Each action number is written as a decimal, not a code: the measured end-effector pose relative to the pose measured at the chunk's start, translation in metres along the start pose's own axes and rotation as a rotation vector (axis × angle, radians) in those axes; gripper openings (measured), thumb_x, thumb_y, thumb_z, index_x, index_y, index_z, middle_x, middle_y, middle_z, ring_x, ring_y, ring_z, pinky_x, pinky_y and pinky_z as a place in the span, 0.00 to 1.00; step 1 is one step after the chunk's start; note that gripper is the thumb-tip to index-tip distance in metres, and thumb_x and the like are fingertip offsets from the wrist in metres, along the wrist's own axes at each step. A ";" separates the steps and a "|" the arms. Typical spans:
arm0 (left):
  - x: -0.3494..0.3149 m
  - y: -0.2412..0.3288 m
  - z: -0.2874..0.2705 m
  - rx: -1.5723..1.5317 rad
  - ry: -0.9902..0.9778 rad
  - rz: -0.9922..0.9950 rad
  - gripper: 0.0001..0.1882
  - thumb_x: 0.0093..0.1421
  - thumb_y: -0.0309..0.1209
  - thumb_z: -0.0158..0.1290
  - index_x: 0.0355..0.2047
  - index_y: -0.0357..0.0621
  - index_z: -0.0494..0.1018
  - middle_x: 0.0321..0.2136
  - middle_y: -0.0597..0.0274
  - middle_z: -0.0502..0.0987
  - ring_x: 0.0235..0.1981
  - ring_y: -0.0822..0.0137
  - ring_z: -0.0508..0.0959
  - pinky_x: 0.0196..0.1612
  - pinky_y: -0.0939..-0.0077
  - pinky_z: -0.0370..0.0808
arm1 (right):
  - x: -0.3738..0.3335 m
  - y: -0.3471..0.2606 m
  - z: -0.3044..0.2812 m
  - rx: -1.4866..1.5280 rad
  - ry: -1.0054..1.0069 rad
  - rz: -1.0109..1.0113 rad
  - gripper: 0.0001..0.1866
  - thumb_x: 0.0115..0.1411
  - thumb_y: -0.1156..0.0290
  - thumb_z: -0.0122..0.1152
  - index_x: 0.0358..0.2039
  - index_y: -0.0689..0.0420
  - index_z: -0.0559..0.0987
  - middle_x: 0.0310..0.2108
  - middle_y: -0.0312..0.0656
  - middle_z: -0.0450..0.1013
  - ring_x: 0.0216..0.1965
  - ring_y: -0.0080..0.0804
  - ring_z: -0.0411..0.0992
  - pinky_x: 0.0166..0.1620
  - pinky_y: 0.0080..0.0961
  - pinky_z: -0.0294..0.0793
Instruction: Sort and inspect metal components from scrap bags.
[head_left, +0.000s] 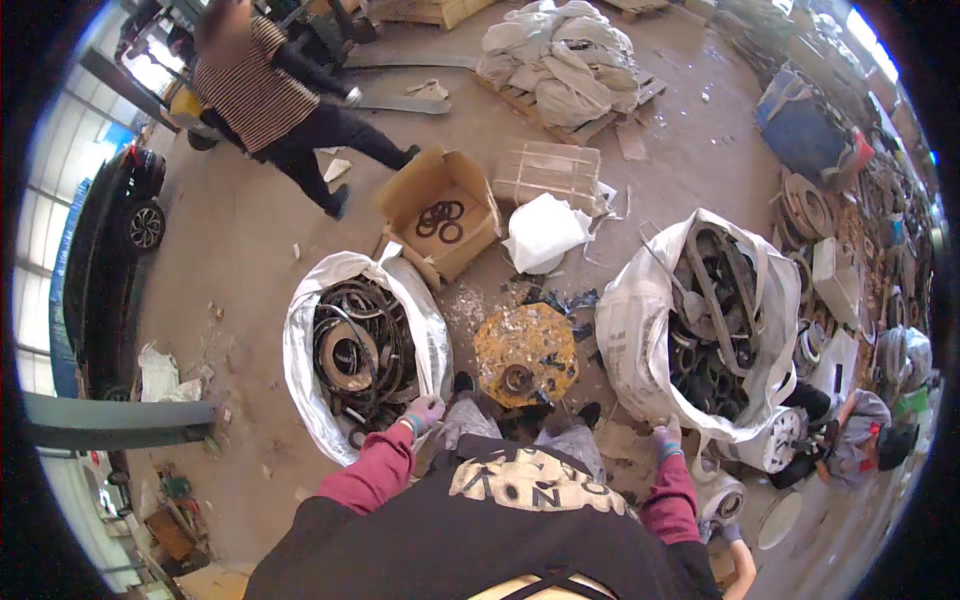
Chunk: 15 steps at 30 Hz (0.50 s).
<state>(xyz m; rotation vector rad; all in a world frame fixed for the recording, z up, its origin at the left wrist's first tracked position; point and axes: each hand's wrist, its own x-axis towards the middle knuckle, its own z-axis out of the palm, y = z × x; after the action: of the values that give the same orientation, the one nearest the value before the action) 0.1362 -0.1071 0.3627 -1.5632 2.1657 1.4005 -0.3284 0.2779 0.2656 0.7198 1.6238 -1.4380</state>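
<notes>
My left hand (425, 412), in a pale glove, is closed at the near right rim of a white woven sack (433, 345) full of dark rings and curved metal parts. My right hand (667, 437), gloved too, is closed beside the near lower edge of a second white sack (635, 330); what its fingers hold, if anything, is too small to make out. Dark ring-shaped parts and long loops (722, 300) fill that sack. Between the sacks, in front of my knees, stands a worn yellow block (527, 345) with a dark round part (518, 378) on its near side.
Beyond the block are an open cardboard box (465, 262) with several dark rings, a white bag (545, 232) and a strapped carton (548, 172). A person in a striped shirt (245, 75) walks at the far left. Another person (865, 435) works at the right among metal parts.
</notes>
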 end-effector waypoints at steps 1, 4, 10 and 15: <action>-0.013 0.009 -0.002 0.007 0.018 -0.008 0.16 0.53 0.42 0.48 0.31 0.44 0.76 0.25 0.52 0.78 0.26 0.64 0.78 0.33 0.71 0.73 | -0.004 -0.005 -0.003 -0.126 -0.055 -0.239 0.23 0.56 0.44 0.47 0.25 0.53 0.70 0.13 0.32 0.60 0.14 0.25 0.59 0.17 0.21 0.57; 0.003 0.029 -0.003 0.016 -0.107 -0.177 0.17 0.53 0.43 0.47 0.32 0.44 0.76 0.24 0.54 0.77 0.25 0.64 0.77 0.32 0.70 0.73 | 0.047 0.053 -0.088 -0.541 0.244 -0.927 0.23 0.57 0.45 0.43 0.19 0.50 0.68 0.11 0.31 0.57 0.12 0.26 0.56 0.16 0.24 0.54; 0.031 0.006 -0.036 -0.078 0.008 -0.063 0.17 0.52 0.42 0.49 0.33 0.41 0.75 0.26 0.55 0.77 0.29 0.63 0.77 0.37 0.70 0.72 | 0.047 0.096 -0.111 0.125 -0.082 -0.002 0.22 0.54 0.47 0.49 0.11 0.46 0.60 0.12 0.30 0.56 0.14 0.26 0.55 0.17 0.25 0.56; 0.050 -0.090 -0.039 -0.068 0.161 -0.051 0.20 0.53 0.46 0.50 0.36 0.41 0.75 0.27 0.51 0.77 0.32 0.61 0.78 0.37 0.69 0.72 | 0.028 0.115 -0.045 -0.501 -0.115 0.027 0.20 0.57 0.52 0.45 0.13 0.50 0.66 0.13 0.34 0.62 0.15 0.29 0.58 0.20 0.29 0.60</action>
<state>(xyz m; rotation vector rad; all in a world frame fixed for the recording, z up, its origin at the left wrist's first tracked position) 0.2009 -0.1724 0.3019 -1.7996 2.1685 1.3914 -0.2543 0.3394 0.1843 0.3613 1.7748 -0.9706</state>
